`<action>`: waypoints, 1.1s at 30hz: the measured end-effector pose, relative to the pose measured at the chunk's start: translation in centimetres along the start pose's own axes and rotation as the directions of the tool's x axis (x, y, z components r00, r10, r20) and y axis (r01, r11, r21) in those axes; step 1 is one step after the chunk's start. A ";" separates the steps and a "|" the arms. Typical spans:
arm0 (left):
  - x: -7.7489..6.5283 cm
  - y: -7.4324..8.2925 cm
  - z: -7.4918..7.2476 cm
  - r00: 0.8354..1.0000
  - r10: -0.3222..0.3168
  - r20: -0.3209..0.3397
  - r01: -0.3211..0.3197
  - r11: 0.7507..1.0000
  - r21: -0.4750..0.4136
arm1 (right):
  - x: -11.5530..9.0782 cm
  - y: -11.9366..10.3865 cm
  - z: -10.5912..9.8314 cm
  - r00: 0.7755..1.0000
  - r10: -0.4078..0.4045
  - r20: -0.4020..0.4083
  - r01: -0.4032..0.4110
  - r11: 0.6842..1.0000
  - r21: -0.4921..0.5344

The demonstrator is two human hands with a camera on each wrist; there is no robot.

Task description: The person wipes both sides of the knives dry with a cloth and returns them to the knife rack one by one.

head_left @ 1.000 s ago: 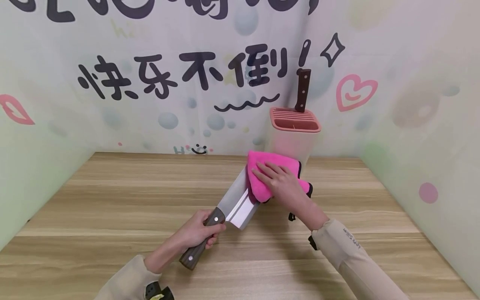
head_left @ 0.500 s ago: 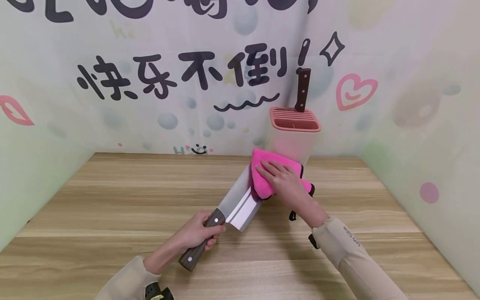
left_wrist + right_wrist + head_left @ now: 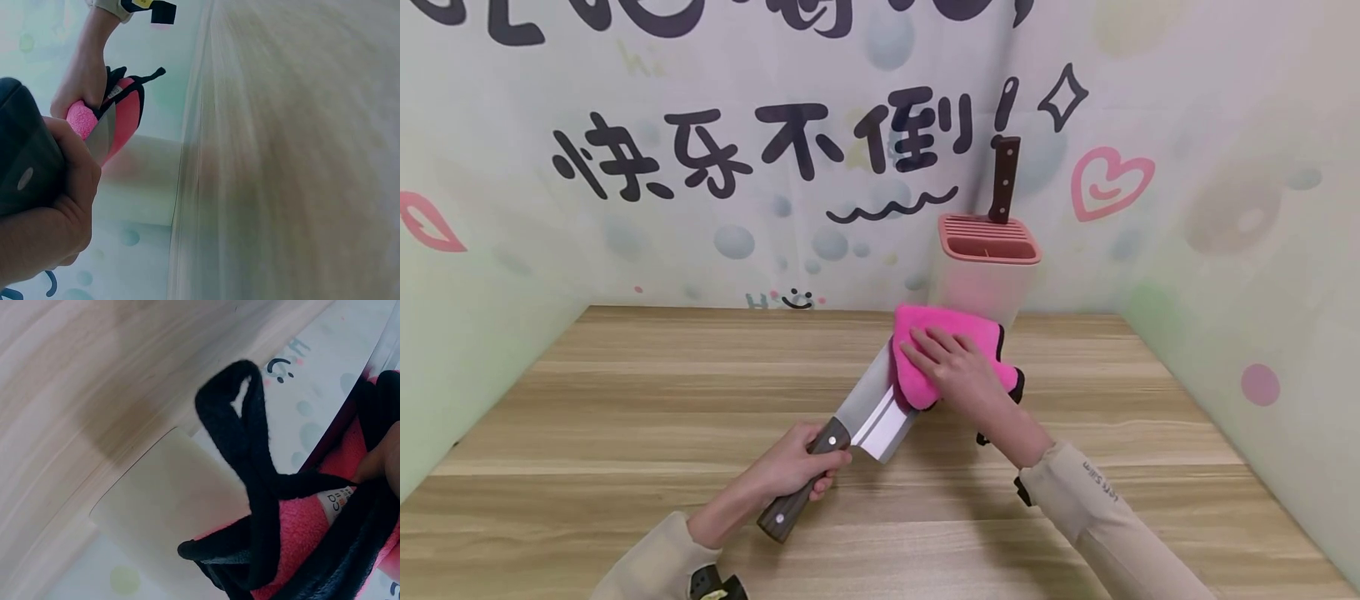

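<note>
In the head view my left hand (image 3: 801, 462) grips the dark wooden handle of a cleaver (image 3: 867, 408), fingers and thumb wrapped round it. The broad steel blade points up and to the right, raised above the table. My right hand (image 3: 957, 367) holds a bright pink cloth (image 3: 917, 321) with black edging over the far part of the blade, so the blade's tip is hidden. The left wrist view has the cloth (image 3: 128, 115) on both sides of the blade. A black loop (image 3: 250, 450) and a white label on the cloth appear in the right wrist view.
A pale knife holder (image 3: 977, 283) with a pink slotted top stands behind the cloth, against the back wall. A brown-handled knife (image 3: 1004, 182) stands upright in it. The wooden table (image 3: 647, 400) is bounded by printed walls at the back and both sides.
My right hand and the cloth slid up the blade, away from the handle, then came back down and left. The left hand and the cleaver stay nearly still.
</note>
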State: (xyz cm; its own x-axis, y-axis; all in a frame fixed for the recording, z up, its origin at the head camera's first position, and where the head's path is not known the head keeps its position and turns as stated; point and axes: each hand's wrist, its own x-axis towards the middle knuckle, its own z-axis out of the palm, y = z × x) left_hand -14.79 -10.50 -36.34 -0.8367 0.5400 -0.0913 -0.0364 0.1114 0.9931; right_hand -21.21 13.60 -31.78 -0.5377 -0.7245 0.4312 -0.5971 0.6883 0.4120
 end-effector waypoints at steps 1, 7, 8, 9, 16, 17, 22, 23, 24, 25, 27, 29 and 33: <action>0.0 0.0 0.0 1.000 -0.003 -0.002 0.003 1.000 -0.001 | 0.0 -0.2 0.0 1.000 -0.006 -0.003 0.006 1.000 -0.002; 0.0 0.0 0.0 1.000 -0.005 -0.019 0.005 1.000 -0.004 | 0.3 -1.2 -0.1 0.999 -0.045 -0.013 0.045 0.998 -0.038; 0.0 0.0 0.1 1.000 -0.006 -0.023 0.006 1.000 -0.003 | 0.3 -1.4 -0.2 0.998 -0.056 -0.011 0.055 0.997 -0.047; 0.0 0.0 0.0 1.000 -0.009 -0.026 0.009 1.000 -0.002 | 0.3 -1.6 -0.2 0.998 -0.066 -0.008 0.065 0.997 -0.052; 0.1 0.1 0.1 0.999 -0.026 -0.044 0.026 1.000 0.002 | 0.5 -2.7 -0.6 0.993 -0.120 0.013 0.121 0.990 -0.076; 0.1 0.1 0.1 0.999 -0.029 -0.045 0.029 1.000 -0.001 | 0.6 -2.8 -0.7 0.992 -0.127 0.009 0.127 0.989 -0.077; 0.2 0.3 0.2 0.998 -0.044 -0.050 0.043 0.999 -0.013 | 0.6 -3.5 -0.8 0.985 -0.170 -0.025 0.168 0.983 -0.069; 0.2 0.3 0.2 0.998 -0.045 -0.052 0.044 0.999 -0.013 | 0.7 -3.6 -0.8 0.983 -0.180 -0.033 0.177 0.982 -0.069; 0.2 0.4 0.2 0.998 -0.046 -0.053 0.046 0.999 -0.013 | 0.7 -3.7 -0.9 0.981 -0.188 -0.041 0.185 0.980 -0.074; 0.2 0.4 0.2 0.997 -0.047 -0.053 0.047 0.999 -0.012 | 0.7 -3.8 -0.9 0.979 -0.197 -0.047 0.193 0.978 -0.076; 0.3 0.4 0.2 0.997 -0.049 -0.051 0.048 0.999 -0.011 | 0.7 -4.1 -1.0 0.976 -0.213 -0.053 0.208 0.974 -0.088; 0.3 0.4 0.2 0.998 -0.049 -0.050 0.049 0.999 -0.011 | 0.7 -4.3 -1.1 0.971 -0.232 -0.054 0.225 0.968 -0.112; 0.5 0.3 0.1 0.998 -0.044 -0.044 0.044 0.999 0.004 | 0.7 -4.7 -1.4 0.962 -0.268 -0.056 0.258 0.956 -0.140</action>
State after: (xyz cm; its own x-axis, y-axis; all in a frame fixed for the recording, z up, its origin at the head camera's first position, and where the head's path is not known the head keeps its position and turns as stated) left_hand -15.18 -10.10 -36.08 -0.8574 0.4976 -0.1314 -0.0710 0.1384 0.9878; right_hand -18.01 9.88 -32.29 -0.3237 -0.8792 0.3495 -0.6260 0.4760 0.6177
